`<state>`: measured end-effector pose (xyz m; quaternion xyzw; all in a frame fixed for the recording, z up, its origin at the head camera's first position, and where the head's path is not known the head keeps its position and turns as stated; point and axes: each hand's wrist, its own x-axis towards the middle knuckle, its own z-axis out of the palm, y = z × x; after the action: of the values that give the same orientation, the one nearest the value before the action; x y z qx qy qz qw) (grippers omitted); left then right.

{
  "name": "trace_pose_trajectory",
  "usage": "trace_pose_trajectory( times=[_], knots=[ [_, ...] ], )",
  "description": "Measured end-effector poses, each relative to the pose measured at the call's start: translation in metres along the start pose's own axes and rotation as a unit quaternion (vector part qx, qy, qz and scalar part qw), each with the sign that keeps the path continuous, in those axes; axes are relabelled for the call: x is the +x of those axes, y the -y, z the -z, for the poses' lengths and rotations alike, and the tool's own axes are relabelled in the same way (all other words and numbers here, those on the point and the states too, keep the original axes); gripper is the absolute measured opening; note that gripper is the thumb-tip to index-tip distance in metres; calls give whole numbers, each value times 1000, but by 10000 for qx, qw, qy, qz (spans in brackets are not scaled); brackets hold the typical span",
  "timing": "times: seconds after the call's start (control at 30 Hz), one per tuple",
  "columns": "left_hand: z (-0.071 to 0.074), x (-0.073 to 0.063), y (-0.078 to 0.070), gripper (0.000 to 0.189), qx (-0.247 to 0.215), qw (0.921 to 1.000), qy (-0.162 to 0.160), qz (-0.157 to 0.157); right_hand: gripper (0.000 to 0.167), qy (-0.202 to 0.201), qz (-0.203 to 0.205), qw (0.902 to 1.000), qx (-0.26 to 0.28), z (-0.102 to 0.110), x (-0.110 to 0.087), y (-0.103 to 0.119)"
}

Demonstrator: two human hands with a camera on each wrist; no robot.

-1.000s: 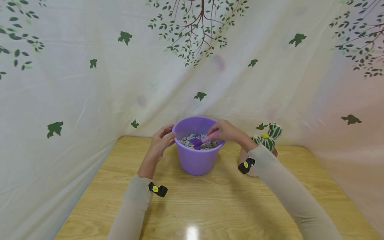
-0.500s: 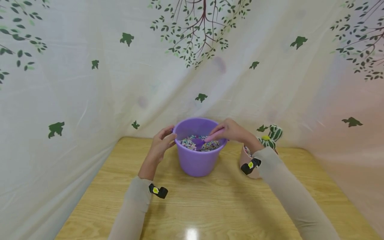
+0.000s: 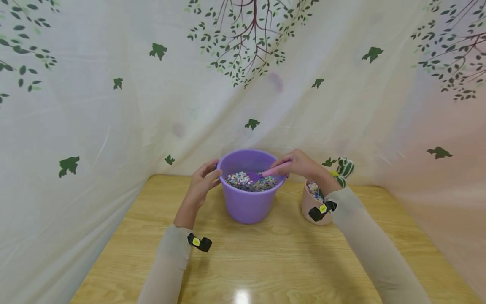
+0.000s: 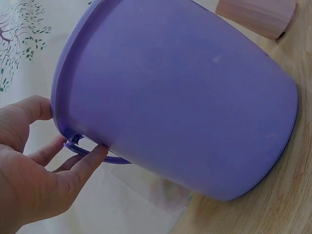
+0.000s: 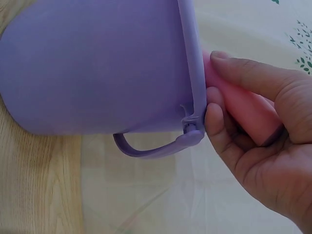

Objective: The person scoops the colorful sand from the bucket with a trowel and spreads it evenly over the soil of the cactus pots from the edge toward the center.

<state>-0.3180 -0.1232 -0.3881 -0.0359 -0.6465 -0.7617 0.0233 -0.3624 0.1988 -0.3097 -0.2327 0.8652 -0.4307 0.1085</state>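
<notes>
Purple bucket (image 3: 248, 207): upright on the wooden tabletop (image 3: 243, 253), roughly mid-frame, with tiny multicolored beads (image 3: 239, 180) inside, well below the rim
Carry handle (image 5: 158, 150): same purple, hooked on at the rim
Left hand (image 3: 202, 182): holding the bucket by its left side, thumb at the rim, other fingers around the handle joint, one fingertip against the outer wall (left wrist cam shows this nicely)
Right hand (image 3: 299, 164): over the opposite rim, grip closed around a scoop's pink handle (image 5: 251, 109), thumb laid along it
Scoop (image 3: 269, 171): tilted, purple blade down inside the bucket by the beads; can't tell if it's carrying any
Pinkish pot (image 3: 310, 211): on the tabletop to the right, apart from the bucket, more beads in it
Cactus (image 3: 344, 167): green with white stripes, in the pot, yellow bit on it, partly hidden by the right arm
Sleeves (image 3: 165, 266): pale, black gadget (image 3: 199, 242) at each wrist
Backdrop (image 3: 133, 126): whitish cloth, green leaf print
</notes>
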Motion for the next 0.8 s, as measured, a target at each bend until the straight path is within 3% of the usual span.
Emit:
trace_pose_trajectory(
  times=[0.27,0.8],
  knots=[
    [-1,0,2,56,-54,10000,-9,-48,30,-285,154,9995,-6,5,-10,-7],
    [1,1,2,56,-135,9999,3,15,35,-457,301,9977,401,28,-36,-4]
  ],
)
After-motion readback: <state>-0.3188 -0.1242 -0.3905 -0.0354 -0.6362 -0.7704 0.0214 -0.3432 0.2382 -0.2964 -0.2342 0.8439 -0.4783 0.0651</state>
